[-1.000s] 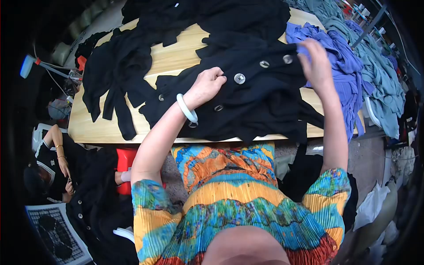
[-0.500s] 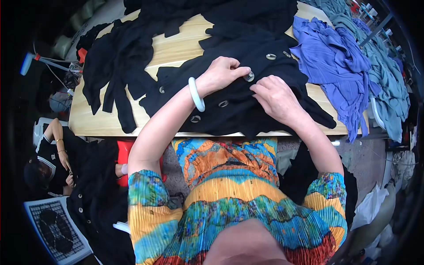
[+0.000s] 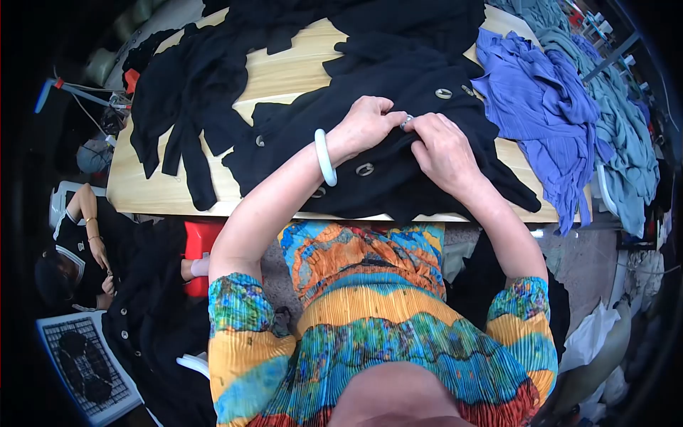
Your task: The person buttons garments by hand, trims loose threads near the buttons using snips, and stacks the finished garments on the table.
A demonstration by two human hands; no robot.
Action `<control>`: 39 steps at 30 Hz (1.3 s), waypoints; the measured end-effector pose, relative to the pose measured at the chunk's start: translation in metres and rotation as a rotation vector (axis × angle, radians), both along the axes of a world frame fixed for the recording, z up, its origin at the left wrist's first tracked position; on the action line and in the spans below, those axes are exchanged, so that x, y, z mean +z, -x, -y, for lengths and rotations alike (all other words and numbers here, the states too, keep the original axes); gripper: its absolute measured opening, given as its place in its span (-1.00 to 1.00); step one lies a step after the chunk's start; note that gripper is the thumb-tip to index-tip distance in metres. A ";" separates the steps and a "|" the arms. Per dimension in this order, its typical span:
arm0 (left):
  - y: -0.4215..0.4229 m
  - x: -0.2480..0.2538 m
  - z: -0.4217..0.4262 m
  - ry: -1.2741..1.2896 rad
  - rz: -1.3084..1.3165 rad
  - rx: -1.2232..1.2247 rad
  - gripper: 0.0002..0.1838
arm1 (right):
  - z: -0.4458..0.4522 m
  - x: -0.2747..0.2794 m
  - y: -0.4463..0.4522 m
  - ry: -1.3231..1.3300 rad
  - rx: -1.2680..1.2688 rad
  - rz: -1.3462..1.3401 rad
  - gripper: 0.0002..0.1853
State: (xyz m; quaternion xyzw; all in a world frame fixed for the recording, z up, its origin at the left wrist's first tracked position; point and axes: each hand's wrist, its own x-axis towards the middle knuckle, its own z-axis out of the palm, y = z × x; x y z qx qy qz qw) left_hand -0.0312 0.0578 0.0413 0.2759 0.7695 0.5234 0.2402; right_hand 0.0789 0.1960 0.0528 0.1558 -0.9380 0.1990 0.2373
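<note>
A black garment (image 3: 341, 142) with several large buttons lies spread over the table in front of me. My left hand (image 3: 366, 128), with a pale bangle (image 3: 325, 158) on its wrist, pinches one edge of a button (image 3: 407, 121). From the other side the fingertips of my right hand (image 3: 442, 146) close on the same button and cover much of it. Another button (image 3: 443, 93) shows beyond my right hand, and one more (image 3: 364, 170) lies nearer to me. Whether the cloth is also gripped is hidden under the fingers.
Purple cloth (image 3: 533, 99) and grey-green cloth (image 3: 622, 128) are heaped at the right of the wooden table (image 3: 160, 192). More black cloth (image 3: 192, 92) lies on the left. A person (image 3: 85, 235) sits at lower left with dark cloth, near a fan (image 3: 85, 363) and a red stool (image 3: 199, 242).
My right hand has moved up and left onto the button, which was uncovered on its right side before. My left hand has shifted slightly to the right, still pinching it.
</note>
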 end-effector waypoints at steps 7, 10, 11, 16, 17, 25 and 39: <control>0.000 -0.010 0.001 0.026 -0.610 -0.068 -0.74 | 0.003 0.003 0.001 -0.181 -0.104 0.004 -0.63; -0.022 0.019 0.008 0.217 -0.509 -0.149 -0.65 | 0.001 0.006 -0.001 -0.173 -0.091 0.012 -0.63; -0.028 0.026 0.010 0.260 -0.500 -0.163 -0.61 | 0.001 0.006 -0.001 -0.167 -0.089 0.030 -0.64; -0.039 0.006 0.006 0.214 -0.644 -0.043 -0.75 | 0.000 0.001 0.003 -0.122 -0.075 0.067 -0.63; -0.042 0.001 0.004 0.202 -0.673 -0.005 -0.78 | 0.000 0.000 0.002 -0.144 -0.071 0.053 -0.64; -0.040 -0.013 0.008 0.161 -0.724 0.004 -0.78 | 0.004 -0.005 -0.001 -0.137 -0.074 0.062 -0.73; -0.003 0.017 0.042 -0.054 -0.412 -0.470 -0.78 | -0.009 0.029 0.004 0.475 0.182 0.626 -0.81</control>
